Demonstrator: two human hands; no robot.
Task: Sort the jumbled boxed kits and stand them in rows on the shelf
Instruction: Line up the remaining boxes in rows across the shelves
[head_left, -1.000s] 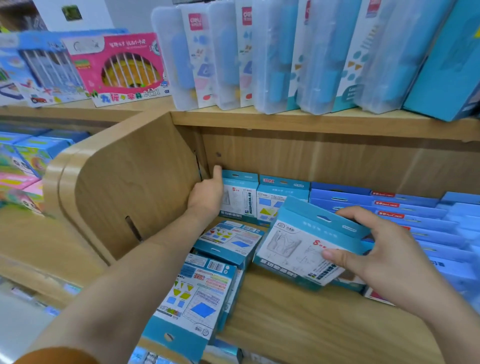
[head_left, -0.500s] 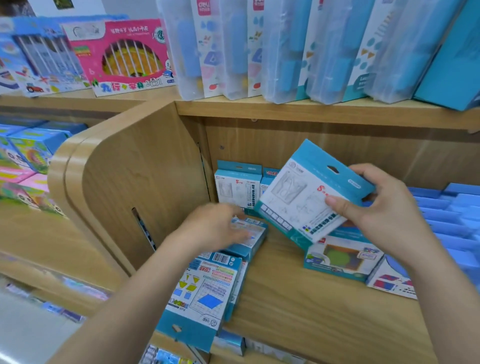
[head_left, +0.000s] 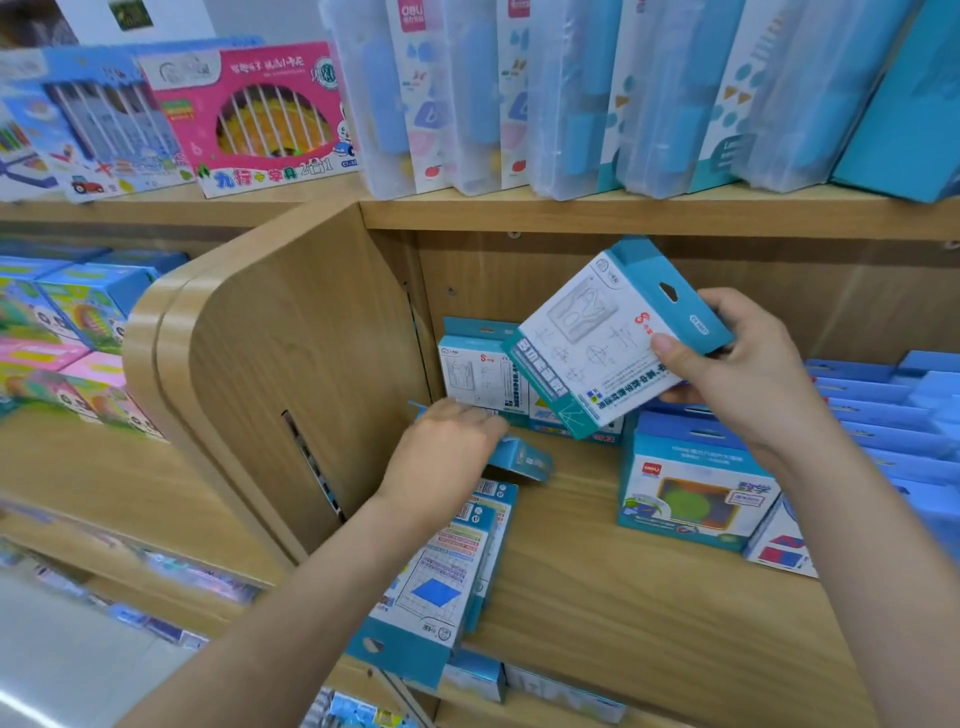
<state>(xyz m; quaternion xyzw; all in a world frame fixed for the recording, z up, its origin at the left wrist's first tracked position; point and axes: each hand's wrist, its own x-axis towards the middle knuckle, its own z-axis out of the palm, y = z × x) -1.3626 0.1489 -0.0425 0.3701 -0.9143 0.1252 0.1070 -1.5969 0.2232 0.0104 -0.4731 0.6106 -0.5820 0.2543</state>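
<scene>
Bright even indoor light, soft shadows under the shelf (head_left: 649, 215), wide-angle bending at edges, left hand (head_left: 441, 457) motion-blurred

On the upper board (head_left: 649, 215), a row of clear plastic cases (head_left: 519, 93) stands upright, with a teal box (head_left: 909, 114) leaning at the far right. To their left, a pink boxed set (head_left: 254, 117) and a blue boxed set (head_left: 104, 135) lean back side by side. A rounded wooden side panel (head_left: 291, 364) stands at centre left. Left of it are colourful boxes (head_left: 67, 332), with pale floor (head_left: 62, 665) below.
</scene>
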